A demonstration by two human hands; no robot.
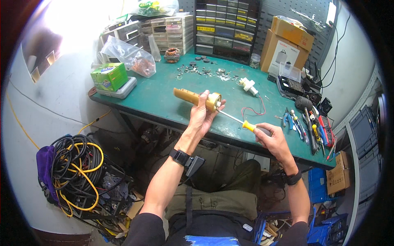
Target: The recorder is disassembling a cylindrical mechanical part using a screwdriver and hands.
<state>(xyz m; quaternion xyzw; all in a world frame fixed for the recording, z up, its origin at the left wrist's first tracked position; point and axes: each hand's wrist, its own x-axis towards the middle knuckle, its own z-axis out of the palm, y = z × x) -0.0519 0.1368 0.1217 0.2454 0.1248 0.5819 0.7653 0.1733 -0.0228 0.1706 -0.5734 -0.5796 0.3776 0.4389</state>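
My left hand (198,116) is wrapped around a long gold-coloured housing (188,96) with a wide round collar, raised over the front part of the green workbench (164,92). A small white piece shows at the collar's open end. My right hand (272,139) grips a screwdriver (249,126) with a yellow and dark handle. Its metal shaft points left and its tip meets the collar end of the housing; whether it sits in a screw cannot be made out. Behind them, a white plastic fitting (248,86) with red and black wires lies on the bench.
Small black and white scraps (209,73) lie at the back. Pliers (287,119), a rubber mallet (304,104) and other tools line the right side. A green box (110,77) and plastic bag (132,57) stand left. Coiled cables (82,168) heap below left.
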